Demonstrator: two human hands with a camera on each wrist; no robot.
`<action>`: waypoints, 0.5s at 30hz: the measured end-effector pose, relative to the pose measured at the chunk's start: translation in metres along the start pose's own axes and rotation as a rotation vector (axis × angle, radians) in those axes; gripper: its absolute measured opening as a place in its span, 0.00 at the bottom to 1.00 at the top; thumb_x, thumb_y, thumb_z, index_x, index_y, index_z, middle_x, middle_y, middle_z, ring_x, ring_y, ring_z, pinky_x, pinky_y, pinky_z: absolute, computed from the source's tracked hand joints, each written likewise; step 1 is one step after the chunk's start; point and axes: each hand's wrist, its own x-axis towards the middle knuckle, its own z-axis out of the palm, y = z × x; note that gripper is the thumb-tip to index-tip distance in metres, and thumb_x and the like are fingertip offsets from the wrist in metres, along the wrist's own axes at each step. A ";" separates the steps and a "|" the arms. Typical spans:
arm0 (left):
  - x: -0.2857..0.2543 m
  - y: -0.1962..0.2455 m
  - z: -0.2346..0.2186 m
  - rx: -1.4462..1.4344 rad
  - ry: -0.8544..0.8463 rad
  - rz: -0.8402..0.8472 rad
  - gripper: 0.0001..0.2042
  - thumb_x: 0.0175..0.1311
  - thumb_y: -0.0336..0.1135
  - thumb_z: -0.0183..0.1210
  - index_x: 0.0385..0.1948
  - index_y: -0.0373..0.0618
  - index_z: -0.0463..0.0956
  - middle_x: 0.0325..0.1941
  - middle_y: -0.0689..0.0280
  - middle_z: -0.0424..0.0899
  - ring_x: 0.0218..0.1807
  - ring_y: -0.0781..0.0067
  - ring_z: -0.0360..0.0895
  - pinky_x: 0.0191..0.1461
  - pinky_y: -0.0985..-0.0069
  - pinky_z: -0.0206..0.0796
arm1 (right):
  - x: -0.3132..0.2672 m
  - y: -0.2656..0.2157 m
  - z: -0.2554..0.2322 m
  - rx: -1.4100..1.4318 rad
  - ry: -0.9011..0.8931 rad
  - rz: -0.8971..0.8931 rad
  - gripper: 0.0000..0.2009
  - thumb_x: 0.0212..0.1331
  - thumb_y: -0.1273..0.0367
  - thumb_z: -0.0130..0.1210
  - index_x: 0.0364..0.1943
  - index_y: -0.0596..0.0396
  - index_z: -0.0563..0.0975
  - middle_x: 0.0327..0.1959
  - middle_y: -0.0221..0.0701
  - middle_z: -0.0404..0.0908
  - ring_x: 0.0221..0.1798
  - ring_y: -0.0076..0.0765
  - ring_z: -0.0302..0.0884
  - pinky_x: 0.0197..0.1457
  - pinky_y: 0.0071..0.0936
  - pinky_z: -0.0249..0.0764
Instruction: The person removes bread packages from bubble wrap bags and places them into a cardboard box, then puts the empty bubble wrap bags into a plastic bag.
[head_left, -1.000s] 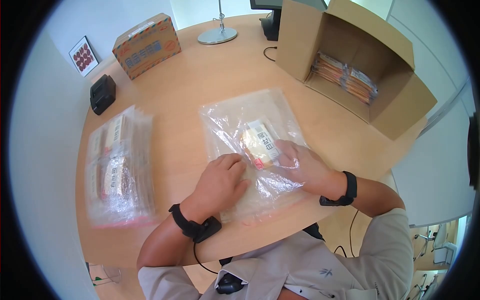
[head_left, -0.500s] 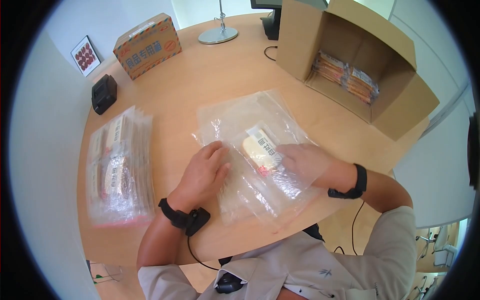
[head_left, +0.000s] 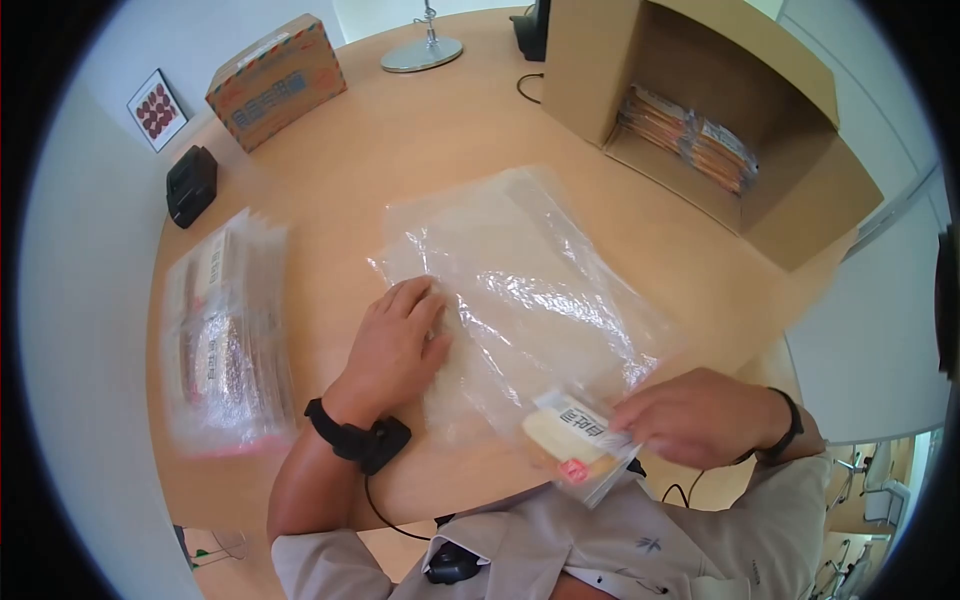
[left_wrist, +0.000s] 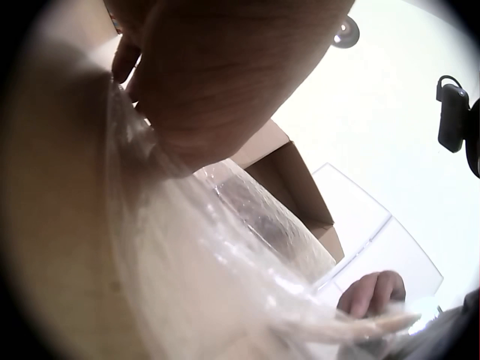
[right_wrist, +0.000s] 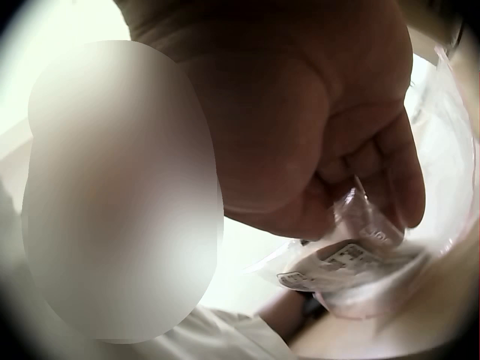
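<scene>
My right hand point(head_left: 705, 418) grips one end of a small clear packet of sliced white bread point(head_left: 567, 442), printed with dark characters and a red mark. The packet is tilted over the near edge of the table; in the right wrist view it point(right_wrist: 349, 259) hangs below the curled fingers. A large clear plastic bag point(head_left: 500, 250) lies flat and wrinkled in the middle of the table. My left hand point(head_left: 395, 345) rests on the bag's left edge, fingers extended and thumb apart. The left wrist view has its fingertips down at the film point(left_wrist: 187, 232).
At the left stands a stack of filled clear bags of bread packets point(head_left: 225, 340). An opened cardboard box point(head_left: 690, 205) with several packets point(head_left: 690, 140) lies at the back right. A closed printed carton point(head_left: 280, 90), black device point(head_left: 192, 187) and lamp base point(head_left: 422, 55) stand farther back.
The bread packet has moved with my right hand from the middle of the large bag to the near table edge. My left hand has shifted left along the bag.
</scene>
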 end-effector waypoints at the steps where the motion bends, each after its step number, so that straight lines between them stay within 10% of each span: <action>1: 0.000 0.000 0.000 -0.006 0.011 -0.003 0.24 0.58 0.33 0.64 0.57 0.37 0.73 0.64 0.50 0.73 0.65 0.45 0.71 0.68 0.57 0.64 | -0.005 0.002 -0.008 0.160 0.115 -0.004 0.05 0.66 0.72 0.55 0.41 0.60 0.76 0.48 0.43 0.82 0.44 0.46 0.82 0.48 0.36 0.79; 5: 0.000 0.001 -0.001 -0.025 0.028 0.009 0.22 0.58 0.32 0.64 0.56 0.37 0.74 0.64 0.50 0.73 0.65 0.45 0.71 0.67 0.57 0.66 | -0.021 0.005 -0.021 0.718 0.499 0.329 0.08 0.73 0.69 0.49 0.46 0.60 0.73 0.47 0.35 0.82 0.42 0.30 0.83 0.45 0.28 0.80; 11: 0.000 0.017 -0.022 -0.274 0.102 -0.037 0.22 0.62 0.33 0.65 0.57 0.36 0.74 0.64 0.52 0.75 0.66 0.54 0.73 0.67 0.65 0.66 | 0.004 0.039 -0.019 1.167 0.673 0.235 0.08 0.74 0.68 0.48 0.48 0.58 0.72 0.43 0.31 0.81 0.42 0.25 0.82 0.44 0.28 0.83; 15: -0.001 0.056 -0.034 -1.075 0.010 -0.219 0.22 0.65 0.34 0.66 0.58 0.36 0.74 0.59 0.60 0.77 0.61 0.68 0.73 0.61 0.70 0.67 | 0.029 0.046 -0.008 1.201 0.621 0.267 0.09 0.75 0.66 0.49 0.50 0.58 0.72 0.44 0.30 0.80 0.42 0.26 0.82 0.45 0.29 0.84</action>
